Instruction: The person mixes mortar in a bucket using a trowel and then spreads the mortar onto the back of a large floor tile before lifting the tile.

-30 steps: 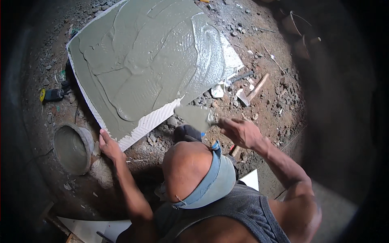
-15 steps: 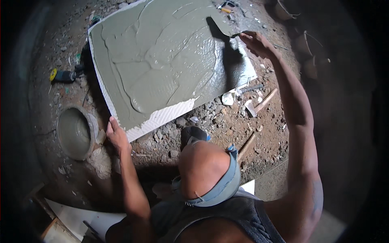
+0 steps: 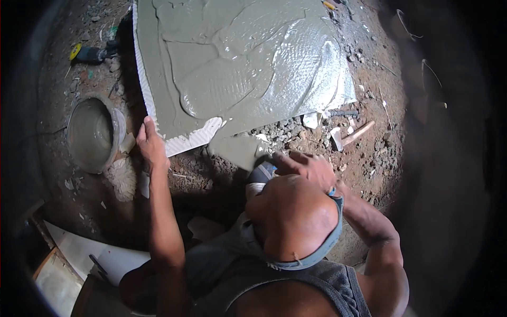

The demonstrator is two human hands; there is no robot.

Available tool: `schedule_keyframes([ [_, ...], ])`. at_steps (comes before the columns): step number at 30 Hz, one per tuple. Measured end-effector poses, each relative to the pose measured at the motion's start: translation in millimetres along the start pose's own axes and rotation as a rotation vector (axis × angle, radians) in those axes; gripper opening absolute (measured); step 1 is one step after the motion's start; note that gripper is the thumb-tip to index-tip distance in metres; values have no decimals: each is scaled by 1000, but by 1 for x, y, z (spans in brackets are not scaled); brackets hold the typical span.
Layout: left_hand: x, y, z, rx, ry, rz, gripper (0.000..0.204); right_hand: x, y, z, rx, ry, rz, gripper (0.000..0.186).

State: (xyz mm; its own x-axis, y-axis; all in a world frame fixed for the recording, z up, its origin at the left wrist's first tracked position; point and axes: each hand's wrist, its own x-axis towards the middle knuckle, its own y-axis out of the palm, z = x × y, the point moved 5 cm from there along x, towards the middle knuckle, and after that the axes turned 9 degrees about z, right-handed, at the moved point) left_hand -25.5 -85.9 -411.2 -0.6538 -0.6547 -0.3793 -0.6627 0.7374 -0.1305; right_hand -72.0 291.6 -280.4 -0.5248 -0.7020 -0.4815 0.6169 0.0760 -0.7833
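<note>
Evidently, the left hand [image 3: 152, 148] is grasping the near left corner of a large ribbed panel [image 3: 198, 138], its thumb lying at the edge and its other fingers mostly hidden, probably to steady it. The panel is filling the upper middle of the frame, with wet grey paste [image 3: 232, 68] covering most of its face; a bare ribbed strip is showing beside that hand, perhaps offering a drier hold.

Near the centre, the right hand [image 3: 311, 169] is clasping a trowel [image 3: 237, 150] by its handle end, though the person's head [image 3: 293, 222] is hiding part of that hand and the handle is not showing clearly. The grey-coated blade is pointing left, just below the panel's lower edge.

At the left, a bowl [image 3: 119, 127] with a grey-lined inside is standing near the left hand, presumably for easy reach. A hatchet-like tool [image 3: 359, 133] is lying at the right and a yellow-ended tool [image 3: 92, 54] at the upper left, both apart from the panel.
</note>
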Motion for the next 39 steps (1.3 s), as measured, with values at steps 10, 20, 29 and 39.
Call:
schedule_keyframes([
  [10,-10,0,-8,23,-31,-89,61,45,-95,-115,360,270,-358,54],
  [20,-2,-12,-8,48,-44,40,59,87,-71,-79,302,-58,-225,34],
  [29,10,-22,3,46,-137,121,37,78,3,12,-285,-177,475,41],
  [39,0,-25,-7,-122,-191,343,73,150,-120,-54,311,122,-336,33],
])
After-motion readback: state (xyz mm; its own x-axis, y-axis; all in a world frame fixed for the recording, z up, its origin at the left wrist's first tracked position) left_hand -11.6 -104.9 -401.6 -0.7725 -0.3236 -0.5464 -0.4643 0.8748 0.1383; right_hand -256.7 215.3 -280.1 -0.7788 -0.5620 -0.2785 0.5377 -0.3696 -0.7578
